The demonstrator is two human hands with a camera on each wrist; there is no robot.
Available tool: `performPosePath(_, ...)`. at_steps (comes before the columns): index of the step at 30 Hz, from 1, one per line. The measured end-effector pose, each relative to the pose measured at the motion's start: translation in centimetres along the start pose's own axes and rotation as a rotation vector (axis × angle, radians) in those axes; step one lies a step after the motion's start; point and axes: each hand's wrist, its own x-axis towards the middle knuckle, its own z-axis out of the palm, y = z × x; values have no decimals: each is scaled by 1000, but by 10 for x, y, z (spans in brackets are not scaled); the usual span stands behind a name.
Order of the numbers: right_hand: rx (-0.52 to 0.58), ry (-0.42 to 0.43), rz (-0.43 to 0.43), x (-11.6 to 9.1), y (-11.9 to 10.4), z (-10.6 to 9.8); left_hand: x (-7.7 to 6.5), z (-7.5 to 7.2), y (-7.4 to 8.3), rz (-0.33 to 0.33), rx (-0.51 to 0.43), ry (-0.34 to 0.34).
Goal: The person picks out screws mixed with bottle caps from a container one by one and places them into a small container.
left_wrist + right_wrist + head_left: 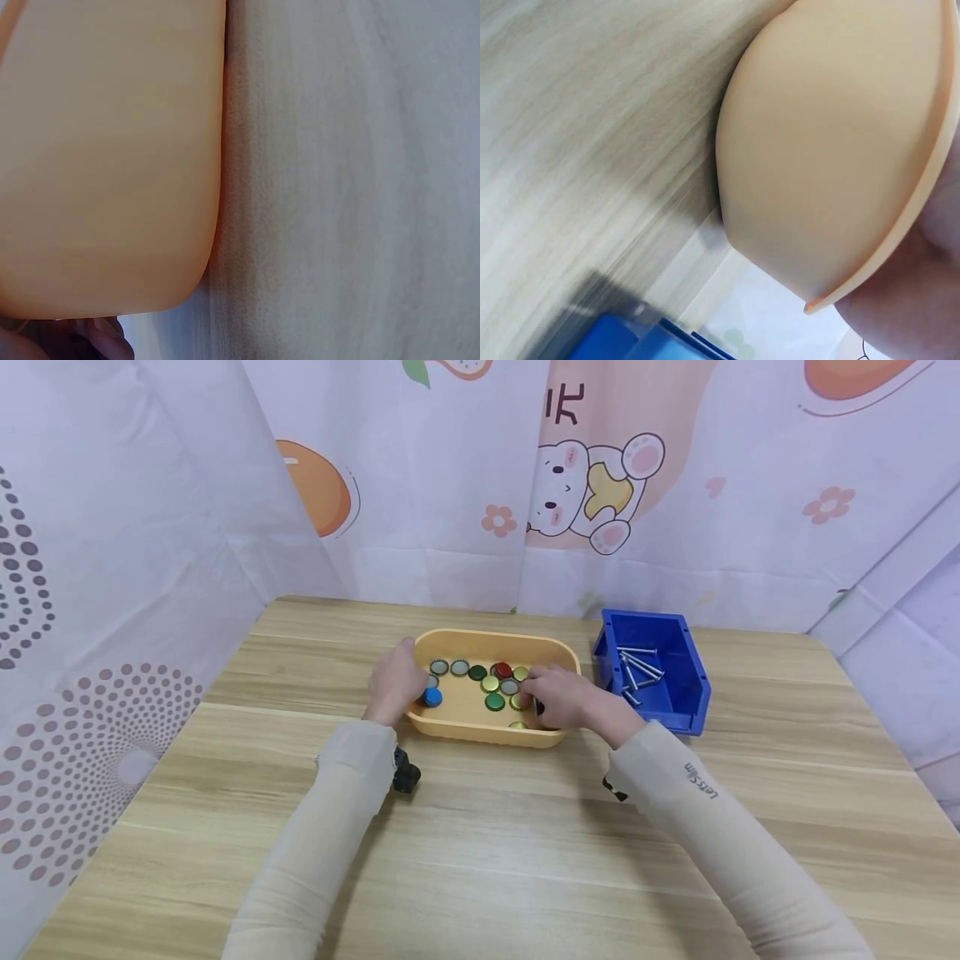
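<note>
A pale orange plastic basket (491, 735) stands on the table with several bottle caps (494, 702) inside, green, gold, red, blue and silver. At its left end my left hand (395, 683) grips the rim; in the left wrist view its curled fingers (109, 339) show just past the basket's wall (112, 172). My right hand (562, 695) reaches over the right end, fingers down among the caps there. A small dark item shows beside those fingers, and I cannot tell whether they hold it. In the right wrist view the basket's wall (825, 150) hides the fingertips.
Right of the basket stands a blue bin (693, 693) holding several long metal screws (641, 668). The wooden table (480, 852) ends at the back against a printed curtain (420, 485). Black wrist devices (405, 772) hang below both sleeves.
</note>
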Motion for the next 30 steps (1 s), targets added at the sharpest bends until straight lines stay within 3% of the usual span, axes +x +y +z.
performPosePath(11, -65, -70, -37, 0, 1, -3, -1, -1, 1, -8, -1, -5)
performPosePath(18, -111, -42, -93, 0, 2, -5, 0, -1, 1, 7, -11, -5)
performPosePath(30, -175, -44, -56, 1, 2, -2, 0, 0, -1, 5, 5, -8)
